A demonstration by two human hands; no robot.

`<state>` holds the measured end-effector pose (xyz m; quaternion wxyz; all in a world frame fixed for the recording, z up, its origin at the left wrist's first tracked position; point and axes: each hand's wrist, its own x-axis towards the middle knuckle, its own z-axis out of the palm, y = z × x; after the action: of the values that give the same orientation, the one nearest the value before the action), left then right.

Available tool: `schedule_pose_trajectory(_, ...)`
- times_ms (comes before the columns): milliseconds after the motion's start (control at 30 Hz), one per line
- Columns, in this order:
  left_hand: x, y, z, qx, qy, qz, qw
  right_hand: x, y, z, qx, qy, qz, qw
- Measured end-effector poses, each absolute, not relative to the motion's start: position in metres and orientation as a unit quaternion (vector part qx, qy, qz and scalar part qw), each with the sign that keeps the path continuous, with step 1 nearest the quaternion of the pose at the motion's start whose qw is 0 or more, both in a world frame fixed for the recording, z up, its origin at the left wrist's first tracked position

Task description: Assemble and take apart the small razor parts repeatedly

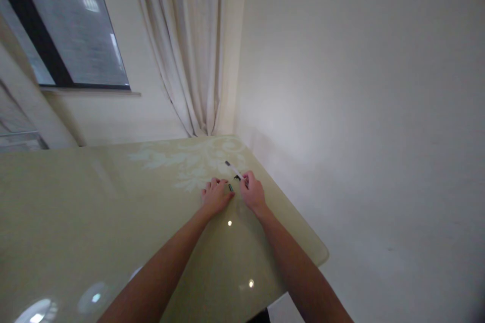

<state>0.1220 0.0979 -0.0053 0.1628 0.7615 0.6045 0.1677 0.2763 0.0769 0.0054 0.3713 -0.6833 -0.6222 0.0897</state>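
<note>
In the head view, my right hand (252, 194) is closed round a slim white stick with a dark tip (234, 168), its tip pointing up and left; its exact kind is too small to tell. My left hand (215, 195) rests on the glossy tabletop (113, 212) with its fingers spread. Between its thumb and forefinger lies a small dark, greenish piece (231, 187); I cannot tell whether the fingers press on it. Just beside the right fingers, under the stick, is a small black thing (237, 177), partly hidden.
White leaf patterns (159, 155) mark the table's far end. A plain wall (359, 111) runs along the right edge. Behind the table hang a beige curtain (193, 50) and a dark-framed window (79, 25). Lamp reflections shine on the tabletop.
</note>
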Motion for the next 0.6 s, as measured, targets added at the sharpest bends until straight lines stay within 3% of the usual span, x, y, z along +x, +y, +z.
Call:
schedule_pose_trajectory(167, 0.112, 0.096, -0.011, 0.771, 0.592, 0.196, 0.130, 0.271, 0.074, 0.006, -0.671, -0.629, 0.086, 0.383)
schedule_pose_trajectory(300, 0.066, 0.074, -0.009, 0.815, 0.499, 0.291, 0.049, 0.265, 0.071, 0.007, -0.639, -0.628, 0.129, 0.425)
schedule_pose_trajectory(600, -0.028, 0.008, 0.000, 0.811, 0.432, 0.371, -0.133, 0.196, 0.044, 0.010, -0.439, -0.646, 0.468, 0.414)
